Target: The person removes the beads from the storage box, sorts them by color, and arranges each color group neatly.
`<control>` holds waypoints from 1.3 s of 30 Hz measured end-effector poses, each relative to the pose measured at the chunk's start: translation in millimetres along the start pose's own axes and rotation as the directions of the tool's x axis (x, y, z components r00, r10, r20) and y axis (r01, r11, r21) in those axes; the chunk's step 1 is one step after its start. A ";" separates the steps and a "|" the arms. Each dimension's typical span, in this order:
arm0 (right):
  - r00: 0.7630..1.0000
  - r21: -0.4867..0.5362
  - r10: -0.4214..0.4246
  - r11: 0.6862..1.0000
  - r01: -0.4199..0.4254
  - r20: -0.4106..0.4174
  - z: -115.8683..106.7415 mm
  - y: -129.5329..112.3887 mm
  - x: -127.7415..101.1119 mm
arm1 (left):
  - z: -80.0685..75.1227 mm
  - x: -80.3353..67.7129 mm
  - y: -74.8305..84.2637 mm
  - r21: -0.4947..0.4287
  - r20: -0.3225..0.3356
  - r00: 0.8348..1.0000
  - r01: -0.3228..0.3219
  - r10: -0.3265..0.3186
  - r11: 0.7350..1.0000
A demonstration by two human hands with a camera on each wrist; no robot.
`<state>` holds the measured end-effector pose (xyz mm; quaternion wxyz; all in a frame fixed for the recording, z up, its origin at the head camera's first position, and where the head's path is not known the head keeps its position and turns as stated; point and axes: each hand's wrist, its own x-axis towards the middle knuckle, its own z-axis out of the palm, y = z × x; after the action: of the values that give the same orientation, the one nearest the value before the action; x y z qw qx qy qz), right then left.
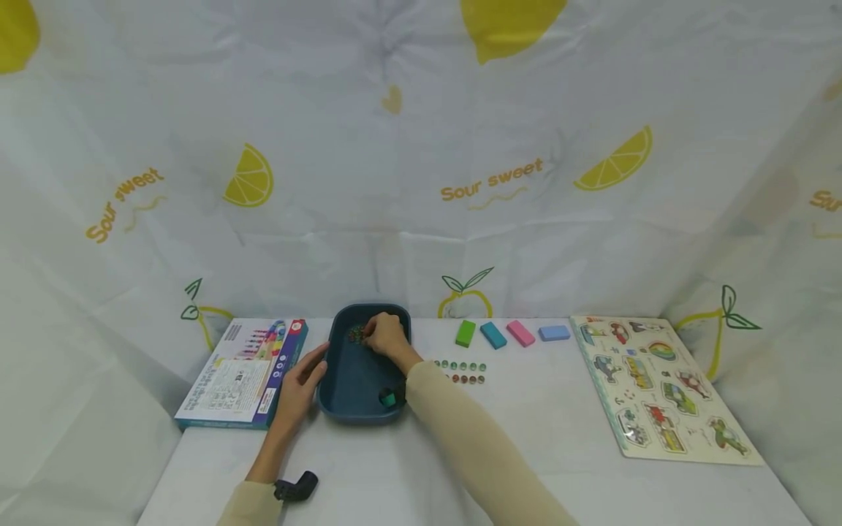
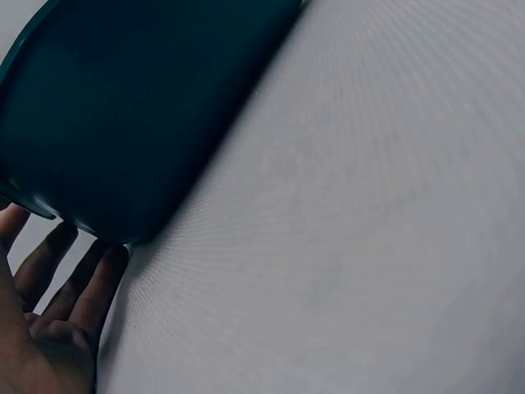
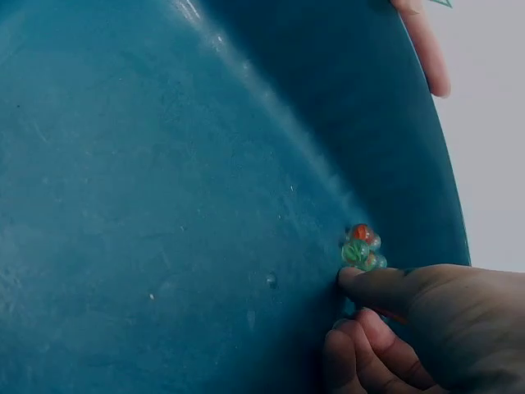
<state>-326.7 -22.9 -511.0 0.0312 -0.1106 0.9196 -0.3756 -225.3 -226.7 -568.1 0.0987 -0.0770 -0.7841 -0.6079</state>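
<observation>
In the head view a dark blue tray [image 1: 358, 376] stands at the left of the table. My left hand [image 1: 299, 391] is at its left side; the left wrist view shows its fairly straight fingers [image 2: 94, 291] touching the tray's outer wall. Inside the tray, my right hand [image 1: 387, 336] reaches down to a cluster of small glass marbles [image 1: 356, 334]. Close up, green and orange marbles [image 3: 361, 246] lie against the tray wall. The right thumb's tip is right at them, the other fingers curled below; I cannot tell whether a marble is pinched.
Right of the tray are two rows of marbles, a green row [image 1: 463, 365] and a reddish row [image 1: 468, 379]. Behind them lie a green block [image 1: 465, 333], a teal block [image 1: 492, 335], a pink block [image 1: 520, 334] and a blue block [image 1: 554, 333]. A picture puzzle board [image 1: 658, 394] and a flat box [image 1: 240, 372] flank them.
</observation>
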 end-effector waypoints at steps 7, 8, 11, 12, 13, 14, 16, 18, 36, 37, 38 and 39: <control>0.996 0.027 -0.089 0.996 0.089 -0.004 -14.1 -3.5 -1.0 | 1.0 0.4 -2.2 -0.003 -0.008 1.000 0.013 -0.013 1.000; 0.994 0.057 -0.111 0.992 0.111 0.001 -19.9 -4.7 -2.5 | 1.2 0.6 -1.8 0.001 -0.009 1.000 0.013 -0.013 1.000; 0.986 0.165 -0.164 0.973 0.160 0.009 -42.8 -6.7 -10.5 | 1.2 0.7 -0.5 0.010 -0.007 1.000 0.021 -0.021 1.000; 0.985 0.199 -0.174 0.965 0.169 0.006 -51.2 -5.3 -14.4 | 1.1 0.6 0.2 0.015 -0.008 1.000 0.021 -0.021 1.000; 0.983 0.224 -0.183 0.958 0.178 -0.002 -59.2 -2.6 -18.4 | 0.9 0.5 1.3 0.016 -0.008 1.000 0.023 -0.023 1.000; 0.982 0.235 -0.187 0.954 0.185 -0.011 -67.2 1.1 -22.8 | 0.8 0.5 2.6 0.019 -0.011 1.000 0.023 -0.023 1.000; 0.980 0.239 -0.196 0.951 0.198 -0.031 -82.5 12.0 -33.1 | 0.2 0.6 3.9 0.016 -0.017 1.000 0.022 -0.022 1.000; 0.978 0.233 -0.205 0.949 0.210 -0.044 -96.5 28.3 -46.1 | -0.2 1.0 4.0 0.009 -0.015 1.000 0.014 -0.014 1.000; 0.997 0.007 -0.070 0.997 0.071 -0.034 -153.3 177.7 -164.4 | 1.4 0.1 -1.9 -0.001 -0.004 1.000 0.004 -0.004 1.000; 0.996 -0.002 -0.076 0.997 0.076 -0.035 -152.0 179.0 -164.5 | 1.2 0.3 -1.4 -0.002 -0.005 1.000 0.004 -0.004 1.000; 0.996 -0.012 -0.087 0.996 0.087 -0.037 -150.7 179.8 -164.1 | 1.2 0.5 -1.0 -0.004 -0.007 1.000 0.007 -0.007 1.000; 0.996 -0.018 -0.087 0.996 0.086 -0.036 -149.4 179.7 -163.4 | 1.1 0.8 -0.8 -0.006 -0.009 1.000 0.011 -0.011 1.000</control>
<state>-221.0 241.0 -533.5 -0.0028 -0.1437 0.9175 -0.3709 -226.4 -225.7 -568.9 0.0983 -0.0702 -0.7823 -0.6110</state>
